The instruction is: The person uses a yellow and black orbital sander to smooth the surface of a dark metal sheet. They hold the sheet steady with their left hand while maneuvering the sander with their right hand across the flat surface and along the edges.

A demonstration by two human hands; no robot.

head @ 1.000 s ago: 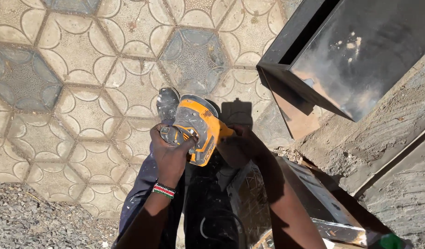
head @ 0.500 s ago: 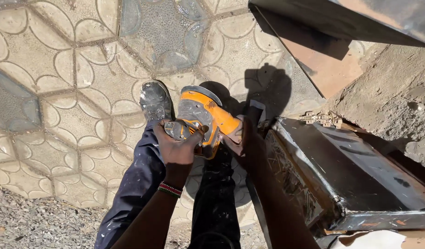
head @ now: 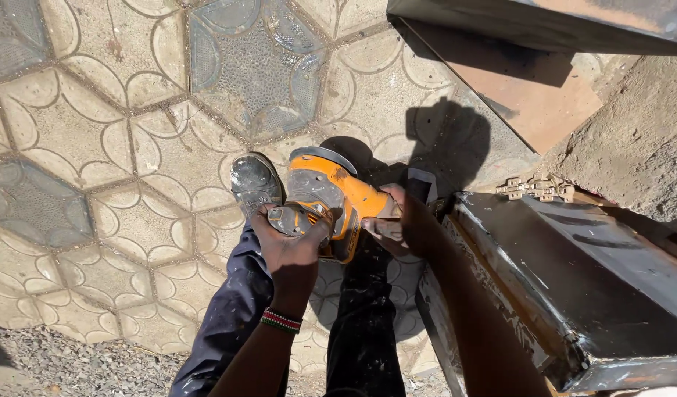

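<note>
I look down at an orange and grey power sander (head: 331,195) held in front of me over my legs. My left hand (head: 291,239) grips a grey metal part at the sander's near end; a beaded band sits on that wrist. My right hand (head: 397,224) clasps the orange body from the right side. My dusty shoe (head: 256,182) rests on the paving just left of the tool. My dark trouser legs (head: 235,316) show below both hands.
Patterned hexagonal paving tiles (head: 103,147) cover the ground. A dark metal box frame (head: 574,294) stands right beside my right arm, with small hinges (head: 537,189) lying on it. Another dark metal piece (head: 544,22) hangs at the top right. Gravel (head: 52,364) lies at the bottom left.
The view has shifted slightly, so the metal frame at the right appears closer. Both hands have kept their hold on the sander, which has tilted a little.
</note>
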